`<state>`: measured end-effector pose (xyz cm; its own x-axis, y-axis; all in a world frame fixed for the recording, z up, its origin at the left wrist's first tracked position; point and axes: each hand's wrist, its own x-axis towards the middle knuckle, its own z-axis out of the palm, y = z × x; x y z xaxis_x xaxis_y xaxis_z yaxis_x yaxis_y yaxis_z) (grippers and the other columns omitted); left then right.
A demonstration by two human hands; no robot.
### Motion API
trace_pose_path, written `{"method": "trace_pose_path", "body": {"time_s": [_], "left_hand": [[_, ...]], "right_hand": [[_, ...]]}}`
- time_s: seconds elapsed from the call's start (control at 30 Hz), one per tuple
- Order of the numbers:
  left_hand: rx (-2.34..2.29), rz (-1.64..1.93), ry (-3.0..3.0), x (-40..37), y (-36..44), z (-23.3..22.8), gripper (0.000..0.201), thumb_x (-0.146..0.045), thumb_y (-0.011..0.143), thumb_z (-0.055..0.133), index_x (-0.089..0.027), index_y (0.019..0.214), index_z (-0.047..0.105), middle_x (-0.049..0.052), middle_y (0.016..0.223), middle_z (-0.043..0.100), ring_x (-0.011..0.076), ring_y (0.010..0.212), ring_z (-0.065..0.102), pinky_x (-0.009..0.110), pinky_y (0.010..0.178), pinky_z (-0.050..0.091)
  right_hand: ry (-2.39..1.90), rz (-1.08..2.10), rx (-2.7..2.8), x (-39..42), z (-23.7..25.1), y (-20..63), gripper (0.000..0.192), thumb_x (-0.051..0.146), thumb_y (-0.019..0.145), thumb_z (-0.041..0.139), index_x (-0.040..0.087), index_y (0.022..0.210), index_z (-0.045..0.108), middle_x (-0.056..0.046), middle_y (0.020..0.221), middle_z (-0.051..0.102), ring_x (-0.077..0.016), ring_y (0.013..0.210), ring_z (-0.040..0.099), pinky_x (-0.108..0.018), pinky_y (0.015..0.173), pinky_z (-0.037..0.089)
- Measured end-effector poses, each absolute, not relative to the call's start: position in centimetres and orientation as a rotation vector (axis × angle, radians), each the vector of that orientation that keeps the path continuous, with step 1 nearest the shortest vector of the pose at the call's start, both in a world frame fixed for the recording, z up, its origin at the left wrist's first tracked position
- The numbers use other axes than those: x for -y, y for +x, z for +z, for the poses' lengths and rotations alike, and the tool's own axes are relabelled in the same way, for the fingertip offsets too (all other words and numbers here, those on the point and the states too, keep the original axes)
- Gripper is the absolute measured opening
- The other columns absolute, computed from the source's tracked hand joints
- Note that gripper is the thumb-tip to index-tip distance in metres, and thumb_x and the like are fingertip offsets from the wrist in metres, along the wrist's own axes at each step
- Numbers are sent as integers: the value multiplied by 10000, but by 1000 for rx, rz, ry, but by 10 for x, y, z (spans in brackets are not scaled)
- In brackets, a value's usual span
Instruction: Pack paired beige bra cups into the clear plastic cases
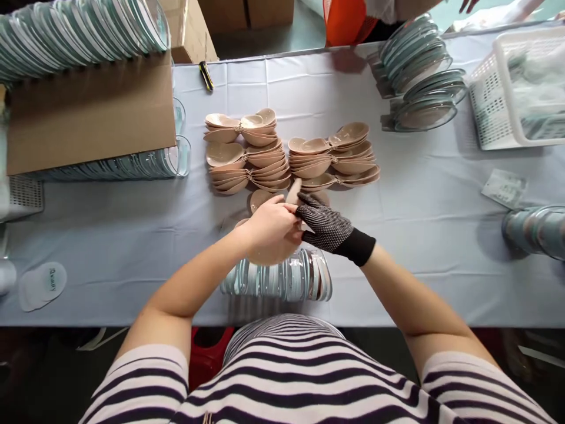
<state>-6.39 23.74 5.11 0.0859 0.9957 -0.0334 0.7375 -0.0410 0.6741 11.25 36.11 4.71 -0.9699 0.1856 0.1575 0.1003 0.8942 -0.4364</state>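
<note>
A beige stick-on bra (pixel 269 253) hangs under my bare left hand (pixel 271 221), whose fingers are closed on it. My right hand (pixel 329 224), in a dark dotted glove, meets the left one at the bra, fingers and thumb closing on its edge. Where the fingertips overlap, the exact grip is partly hidden. Just beyond my hands lie nested stacks of beige bras, a left group (pixel 247 156) and a right group (pixel 333 156), each pair of cups joined in the middle. Close to my body, below the hands, stands a row of clear plastic cases (pixel 278 277).
A cardboard box (pixel 92 112) with rows of clear cases stands at left. A yellow-black utility knife (pixel 206 76) lies at the back. At right are stacked cases (pixel 424 88), a white basket (pixel 494 94) and more cases (pixel 534 229). Oval cards (pixel 44 285) lie front left.
</note>
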Motion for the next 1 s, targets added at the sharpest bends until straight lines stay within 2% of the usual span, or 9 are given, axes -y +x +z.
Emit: {"method": "trace_pose_path", "body": {"time_s": [0.07,0.13,0.2,0.3,0.43,0.53,0.63,0.73,1.0], "left_hand": [[-1712,610,1859,-217,-54,70,142,-208,813,609,-212,679,656,71,772,652,255,890,648,402,1002,434],[-1765,524,1848,-190,-47,81,221,-287,881,548,-211,703,656,62,758,650,220,780,641,330,839,471],[-1778,379,1809,-161,-41,88,279,-332,932,471,-220,768,667,47,796,670,196,744,629,288,730,442],[-1785,246,1714,-124,-33,92,340,-332,970,383,-240,834,680,17,842,697,169,742,613,263,643,370],[-1758,291,1539,-94,-30,89,410,-433,954,408,-217,770,704,12,742,679,144,676,560,267,595,312],[-1713,358,1410,-73,-37,83,340,-399,884,490,-189,722,703,-5,663,638,128,631,513,264,583,310],[-1616,445,1314,-46,-50,75,247,-343,818,538,-180,793,722,-12,732,670,135,694,554,249,618,361],[-1507,478,1298,-17,-64,64,247,-344,804,556,-174,840,731,2,807,700,153,761,597,248,667,407],[-1368,513,1308,38,-81,47,312,-395,862,524,-157,795,716,4,732,661,144,706,564,239,623,398]], "right_hand": [[-49,897,2855,-347,53,102,490,390,895,585,184,1338,549,-108,1230,639,-276,1192,543,-465,1083,376],[40,1187,2846,-333,53,98,423,437,894,592,188,1236,603,-90,1126,674,-239,1050,600,-404,994,446],[78,1505,2844,-316,50,98,345,466,895,584,175,1069,648,-70,999,691,-208,910,615,-337,848,492],[52,1843,2863,-288,45,101,285,430,914,545,165,856,635,-26,789,664,-162,734,578,-272,673,464],[-32,1766,2985,-253,48,100,184,318,876,582,161,804,646,-10,725,656,-143,665,542,-261,632,421],[8,1673,3005,-227,56,99,144,233,868,555,152,824,666,-32,772,690,-149,681,564,-270,655,423],[-52,1552,2956,-198,59,99,140,207,862,539,157,830,666,-46,818,709,-159,718,599,-274,678,432],[-197,1462,2950,-164,54,96,118,191,842,552,166,822,665,-44,814,712,-159,714,609,-268,671,438],[-533,1366,2680,-78,32,102,101,226,816,583,174,833,667,-27,768,686,-151,697,603,-259,664,448]]}}
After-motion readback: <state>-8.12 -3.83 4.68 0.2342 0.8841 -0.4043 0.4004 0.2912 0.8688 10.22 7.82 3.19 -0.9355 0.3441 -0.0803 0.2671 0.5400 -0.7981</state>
